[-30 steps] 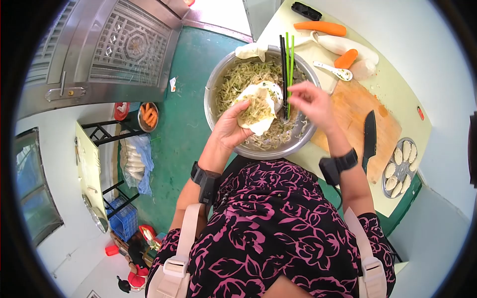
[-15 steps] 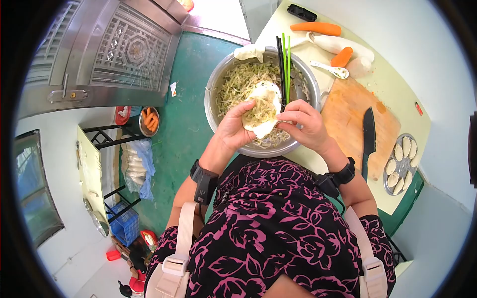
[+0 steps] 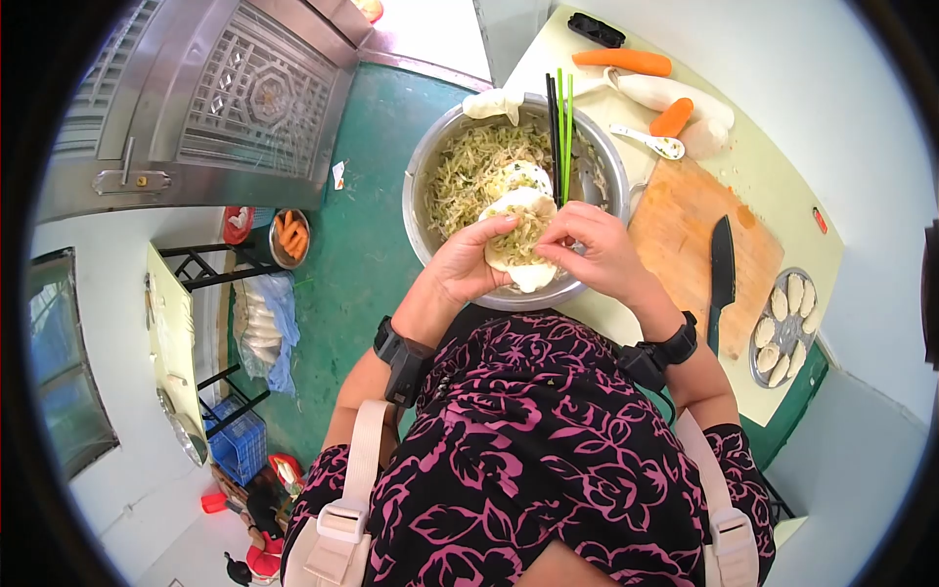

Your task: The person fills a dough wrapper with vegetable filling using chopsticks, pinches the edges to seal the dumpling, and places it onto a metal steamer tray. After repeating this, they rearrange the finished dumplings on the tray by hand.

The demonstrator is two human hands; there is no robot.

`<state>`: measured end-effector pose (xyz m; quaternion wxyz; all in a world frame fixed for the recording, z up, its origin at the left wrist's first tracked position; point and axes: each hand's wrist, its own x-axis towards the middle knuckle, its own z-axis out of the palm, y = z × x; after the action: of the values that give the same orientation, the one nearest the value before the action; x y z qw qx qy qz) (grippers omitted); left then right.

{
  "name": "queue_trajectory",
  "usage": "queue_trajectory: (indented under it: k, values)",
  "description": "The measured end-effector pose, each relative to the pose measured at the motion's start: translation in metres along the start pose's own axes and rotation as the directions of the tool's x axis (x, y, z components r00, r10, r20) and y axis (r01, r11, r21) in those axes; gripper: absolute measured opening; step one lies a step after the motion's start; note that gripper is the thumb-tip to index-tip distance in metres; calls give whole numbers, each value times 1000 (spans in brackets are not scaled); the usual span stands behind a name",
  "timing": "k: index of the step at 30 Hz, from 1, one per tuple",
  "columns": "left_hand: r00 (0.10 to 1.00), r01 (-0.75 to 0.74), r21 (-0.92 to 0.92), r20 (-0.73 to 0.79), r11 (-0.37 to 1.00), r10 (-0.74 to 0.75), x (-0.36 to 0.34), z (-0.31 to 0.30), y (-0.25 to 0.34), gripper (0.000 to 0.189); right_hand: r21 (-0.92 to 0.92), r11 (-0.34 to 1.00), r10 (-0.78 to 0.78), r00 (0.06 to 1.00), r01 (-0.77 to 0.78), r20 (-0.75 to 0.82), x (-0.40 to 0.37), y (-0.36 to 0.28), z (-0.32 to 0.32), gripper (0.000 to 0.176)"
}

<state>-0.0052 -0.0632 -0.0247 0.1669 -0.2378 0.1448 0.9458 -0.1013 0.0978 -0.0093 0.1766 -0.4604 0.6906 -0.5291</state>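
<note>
My left hand (image 3: 471, 262) holds an open dumpling wrapper (image 3: 531, 279) from its left side, with the thumb over the rim. Shredded pale-green filling (image 3: 521, 235) lies on the wrapper. My right hand (image 3: 599, 251) has its thumb and fingertips pinched together over the filling, at the wrapper's right side. What is between those fingertips is too small to make out. Below both hands is a metal bowl (image 3: 415, 201) of the same filling. Black chopsticks (image 3: 554, 137) and green chopsticks (image 3: 567, 137) stand in it. A lump of dough (image 3: 492, 105) rests on its far rim.
Right of the bowl are a cutting board (image 3: 685, 230), a knife (image 3: 722, 259) and an oval tray (image 3: 760, 372) with several dumplings. Farther back lie a carrot (image 3: 622, 63), a white radish (image 3: 675, 91) and a spoon (image 3: 665, 147). A metal door (image 3: 245, 108) stands at the left.
My right fingertips have moved from the wrapper's right edge inward over the filling. The wrapper in my left hand has shifted slightly down and right and lies more open.
</note>
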Motion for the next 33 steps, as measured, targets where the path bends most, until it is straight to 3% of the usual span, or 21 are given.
queue_trajectory:
  k: [3, 6, 9, 12, 18, 23, 26, 29, 33]
  values:
    - [1000, 11, 5, -28, 1000, -11, 2, -9, 1, 41, -193, 973, -125, 992, 126, 18, 2, 0, 3, 5]
    - [999, -7, -1, -47, 1000, 7, 1, -10, 1, 40, -269, 955, -100, 990, 124, 99, 2, -7, 2, 5]
    - [998, -35, -42, -44, 998, 34, 1, -9, 4, 39, -138, 990, -19, 1000, 21, 10, 0, -6, -5, 11]
    - [999, -44, -95, -14, 995, 43, 1, -12, 7, 39, -86, 996, -32, 999, 34, 27, -1, -2, -15, 17]
    - [997, -7, -136, 72, 991, 17, -1, -10, 8, 43, -188, 937, -297, 955, 294, 10, 1, -3, 2, 23]
    - [985, 76, -140, 161, 987, -53, -2, -16, 7, 43, -220, 895, -382, 922, 387, 70, 11, -14, 4, 21]
    - [999, 4, 24, 49, 1000, -5, -4, -11, 5, 40, -177, 902, -390, 919, 394, 60, 11, -12, 5, 19]
    - [990, -130, 304, 96, 944, 105, -4, -12, 6, 42, -151, 914, -377, 926, 376, 29, 11, -10, 7, 19]
    - [958, -287, 331, 120, 899, 262, -3, 1, 2, 43, -172, 906, -391, 921, 385, 4, 16, -10, 6, 18]
